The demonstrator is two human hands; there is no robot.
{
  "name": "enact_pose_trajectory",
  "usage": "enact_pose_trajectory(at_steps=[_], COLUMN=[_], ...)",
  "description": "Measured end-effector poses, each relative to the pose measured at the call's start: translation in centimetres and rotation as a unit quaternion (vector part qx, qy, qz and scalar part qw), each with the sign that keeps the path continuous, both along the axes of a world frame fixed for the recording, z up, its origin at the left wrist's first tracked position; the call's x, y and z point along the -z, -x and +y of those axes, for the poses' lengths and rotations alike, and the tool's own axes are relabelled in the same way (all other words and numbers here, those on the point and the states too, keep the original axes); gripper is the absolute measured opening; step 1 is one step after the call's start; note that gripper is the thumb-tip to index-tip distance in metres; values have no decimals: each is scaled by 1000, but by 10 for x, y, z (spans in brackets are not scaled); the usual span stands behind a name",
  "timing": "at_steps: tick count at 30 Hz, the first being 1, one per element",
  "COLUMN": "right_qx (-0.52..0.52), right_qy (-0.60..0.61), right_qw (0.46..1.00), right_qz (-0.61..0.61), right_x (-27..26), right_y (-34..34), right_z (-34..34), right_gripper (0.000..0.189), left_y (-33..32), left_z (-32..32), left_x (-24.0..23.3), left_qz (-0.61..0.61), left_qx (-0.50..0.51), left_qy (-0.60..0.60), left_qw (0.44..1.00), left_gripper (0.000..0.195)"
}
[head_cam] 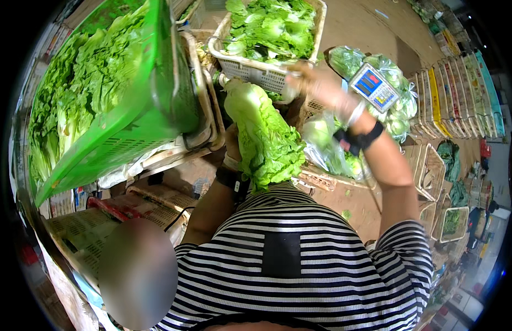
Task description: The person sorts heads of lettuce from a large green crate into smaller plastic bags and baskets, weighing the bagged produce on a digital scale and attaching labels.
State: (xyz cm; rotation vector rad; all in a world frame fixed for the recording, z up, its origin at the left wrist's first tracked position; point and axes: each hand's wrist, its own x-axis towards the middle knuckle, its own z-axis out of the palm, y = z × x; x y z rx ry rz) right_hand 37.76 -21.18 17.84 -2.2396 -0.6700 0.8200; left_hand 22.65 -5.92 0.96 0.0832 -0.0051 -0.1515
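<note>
My left hand (232, 142) holds a head of leafy lettuce (262, 132) in front of my chest, its pale base pointing away from me; the lettuce hides most of the fingers. To the right, my right hand (318, 85) is blurred by motion beside the near right corner of a white plastic crate (256, 72) heaped with lettuce leaves (276, 29). Whether its fingers hold anything cannot be made out. Under my right forearm lie clear plastic bags of greens (332, 145). A large green plastic basket (111, 149) full of leafy lettuce (90, 70) stands tilted at the left.
A digital scale display (373, 87) stands among bagged vegetables (394, 76) at the right. Stacked plastic crates (454, 99) line the far right. More crates (156, 202) lie at the lower left, near a blurred patch. Scraps of leaf are on the brown floor (342, 198).
</note>
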Motion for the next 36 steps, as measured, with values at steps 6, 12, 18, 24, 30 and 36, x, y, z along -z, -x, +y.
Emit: enact_pose_trajectory(at_steps=[6, 12, 18, 24, 30, 36], right_qx=[114, 78, 31, 39, -43, -85], right_qy=[-81, -128, -109, -49, -120, -43], right_qw=[989, 986, 991, 985, 980, 984], right_qz=[-42, -77, 64, -164, -154, -153], right_x=[51, 38, 25, 26, 21, 6], right_y=[60, 53, 26, 55, 35, 18], right_z=[-50, -101, -123, -72, -78, -69], right_gripper=[65, 37, 50, 59, 46, 58], left_y=[-18, -32, -36, -38, -35, -32], left_z=[-34, -54, -54, -65, -42, -34], left_x=[-44, -51, -49, -61, -69, -78], left_qz=[5, -42, -44, -63, -124, -130], left_qx=[92, 99, 109, -32, 18, 37], left_qy=[-172, -261, -238, -473, -377, -392], left_qw=[981, 959, 964, 878, 918, 910], left_gripper=[75, 68, 66, 61, 59, 58])
